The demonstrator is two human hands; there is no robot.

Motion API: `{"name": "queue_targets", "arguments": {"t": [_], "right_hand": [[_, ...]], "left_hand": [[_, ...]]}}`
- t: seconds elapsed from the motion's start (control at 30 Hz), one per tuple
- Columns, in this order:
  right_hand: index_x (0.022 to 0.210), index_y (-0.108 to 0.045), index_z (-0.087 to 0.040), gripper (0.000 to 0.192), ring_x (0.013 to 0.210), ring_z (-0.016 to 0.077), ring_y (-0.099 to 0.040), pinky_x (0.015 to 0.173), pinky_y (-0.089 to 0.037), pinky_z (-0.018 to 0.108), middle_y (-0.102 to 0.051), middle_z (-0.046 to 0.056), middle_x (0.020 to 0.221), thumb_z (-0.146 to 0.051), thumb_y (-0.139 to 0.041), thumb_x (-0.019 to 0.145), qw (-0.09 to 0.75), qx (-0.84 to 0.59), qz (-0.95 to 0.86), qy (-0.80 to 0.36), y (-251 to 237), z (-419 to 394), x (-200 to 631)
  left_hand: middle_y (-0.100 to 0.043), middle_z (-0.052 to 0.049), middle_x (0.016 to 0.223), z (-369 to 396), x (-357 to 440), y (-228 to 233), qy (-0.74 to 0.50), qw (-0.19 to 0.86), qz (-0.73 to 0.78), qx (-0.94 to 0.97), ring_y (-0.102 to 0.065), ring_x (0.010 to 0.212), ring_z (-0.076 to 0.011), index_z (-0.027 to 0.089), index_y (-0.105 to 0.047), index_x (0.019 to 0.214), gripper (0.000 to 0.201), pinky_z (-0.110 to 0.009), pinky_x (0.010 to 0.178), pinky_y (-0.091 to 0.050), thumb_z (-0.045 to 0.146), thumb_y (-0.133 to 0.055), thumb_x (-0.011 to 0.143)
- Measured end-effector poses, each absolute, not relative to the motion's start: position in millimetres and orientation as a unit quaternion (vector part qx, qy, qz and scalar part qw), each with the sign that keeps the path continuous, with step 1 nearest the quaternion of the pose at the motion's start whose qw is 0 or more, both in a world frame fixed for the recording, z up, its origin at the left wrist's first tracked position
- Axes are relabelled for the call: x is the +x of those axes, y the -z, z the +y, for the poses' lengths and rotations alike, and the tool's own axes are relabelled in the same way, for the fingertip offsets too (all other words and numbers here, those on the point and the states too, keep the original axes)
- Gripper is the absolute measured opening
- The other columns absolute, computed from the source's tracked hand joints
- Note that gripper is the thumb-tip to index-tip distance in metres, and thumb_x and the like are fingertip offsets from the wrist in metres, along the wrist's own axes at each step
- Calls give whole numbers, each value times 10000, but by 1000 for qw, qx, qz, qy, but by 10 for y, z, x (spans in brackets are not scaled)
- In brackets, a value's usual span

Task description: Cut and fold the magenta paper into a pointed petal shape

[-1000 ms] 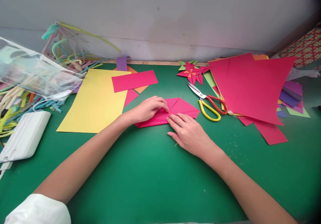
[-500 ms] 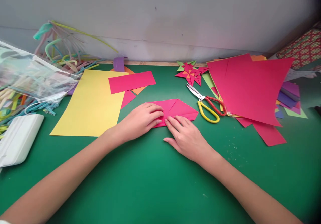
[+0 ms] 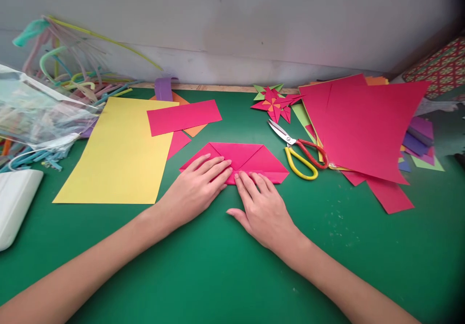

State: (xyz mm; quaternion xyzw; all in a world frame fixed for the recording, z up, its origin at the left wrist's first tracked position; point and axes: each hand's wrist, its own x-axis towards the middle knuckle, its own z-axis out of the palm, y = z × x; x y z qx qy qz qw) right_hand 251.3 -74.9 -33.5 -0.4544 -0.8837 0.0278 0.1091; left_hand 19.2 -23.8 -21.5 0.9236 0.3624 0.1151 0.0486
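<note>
While your left hand [image 3: 194,191] and right hand [image 3: 263,208] press flat, fingers spread, on the folded pink paper [image 3: 250,158], its long axis runs left-right; scissors [image 3: 300,149] lie just right

I see matt pink folded paper [image 3: 250,158] on a smooth green bench [image 3: 218,256]; the scissors [image 3: 298,147] (shiny metal blades) have glossy plastic handles.

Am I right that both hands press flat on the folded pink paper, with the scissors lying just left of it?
Not quite: the head view shows the scissors right of the folded pink paper, not left. The left hand and right hand do press flat on it.
</note>
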Motion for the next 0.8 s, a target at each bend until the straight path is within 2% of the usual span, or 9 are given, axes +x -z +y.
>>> {"name": "queue_targets", "arguments": {"t": [0.1,0.3,0.8], "right_hand": [[1546,-513,-30,722,1389,434,-502,1184,-408,613,-556,236,1561,-564,-481,1060,108,-455,-883,-30,336,-752,2513],[1559,-501,-47,711,1385,432,-509,1168,-417,610,-552,232,1567,-553,-491,1060,113,-454,-883,-31,347,-755,2527],[1541,-528,-37,713,1397,393,-505,1186,-378,552,-550,202,1583,-572,-470,1073,90,-462,-882,-9,330,-766,2521]], "left_hand": [[-548,-110,1598,-496,214,237,-112,34,390,913,-520,1481,-333,222,-530,1555,485,-550,1275,-371,268,-496,1074],[-490,-153,1631,-702,248,257,-109,19,405,908,-459,1528,-346,146,-407,1632,587,-555,1272,-392,310,-494,1075],[-517,-168,1609,-727,292,282,-100,-27,409,907,-493,1503,-336,59,-530,1541,551,-501,1272,-384,370,-496,1087]]}}
